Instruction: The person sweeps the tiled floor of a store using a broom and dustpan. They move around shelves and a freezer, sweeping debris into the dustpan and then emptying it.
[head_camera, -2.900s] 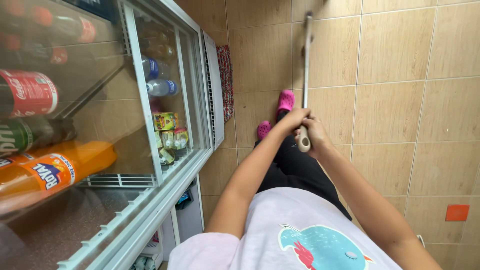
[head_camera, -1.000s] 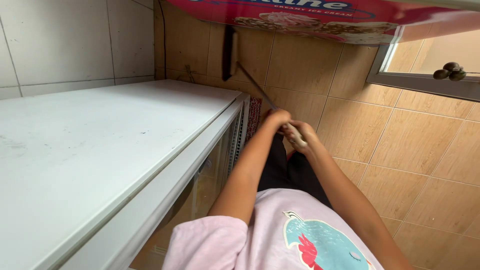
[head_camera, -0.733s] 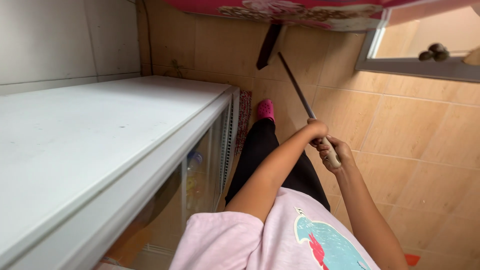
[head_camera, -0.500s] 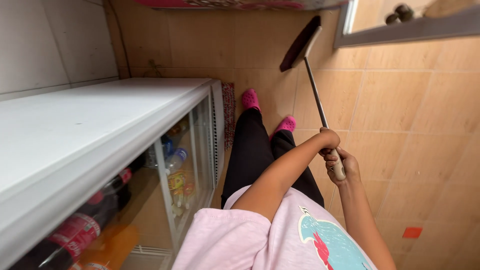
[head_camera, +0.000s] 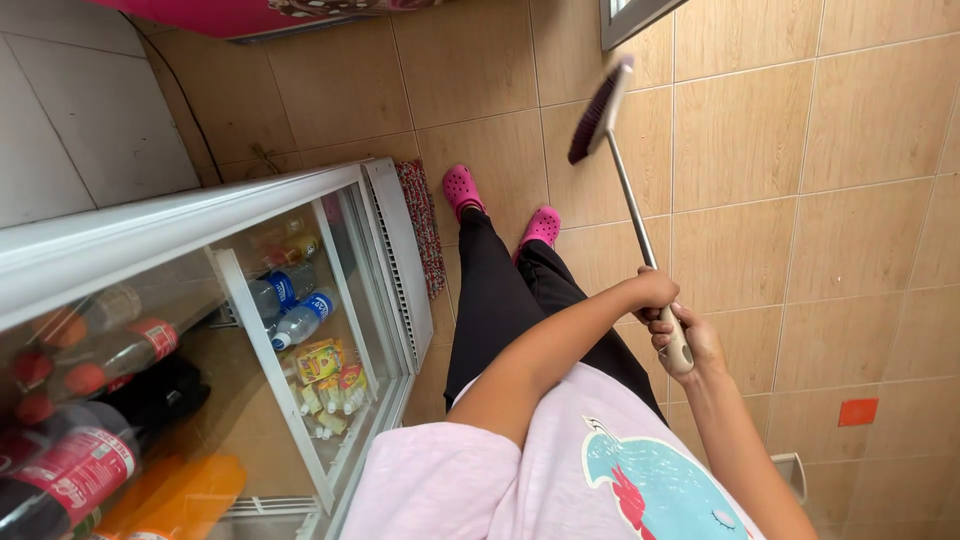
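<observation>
Both of my hands grip a broom by its metal handle (head_camera: 630, 215). My left hand (head_camera: 652, 292) is the upper one on the shaft, and my right hand (head_camera: 690, 345) wraps the pale grip at the handle's end. The dark-bristled broom head (head_camera: 596, 112) rests on the tan tiled floor (head_camera: 790, 190) ahead of my feet, to the right of my pink clogs (head_camera: 540, 226). I wear black trousers and a pale pink shirt with a blue bird on it.
A glass-fronted drinks cooler (head_camera: 330, 300) stands at my left, holding bottles (head_camera: 285, 305) and small cartons. A patterned mat (head_camera: 422, 225) lies by its base. A pink freezer front (head_camera: 250, 15) is at the top, a grey frame (head_camera: 630, 15) beside it, and an orange square (head_camera: 858, 411) lies on the floor.
The broom head swung from the far left near the cooler across to the right of my feet. My view dropped from the cooler's white top to its glass front.
</observation>
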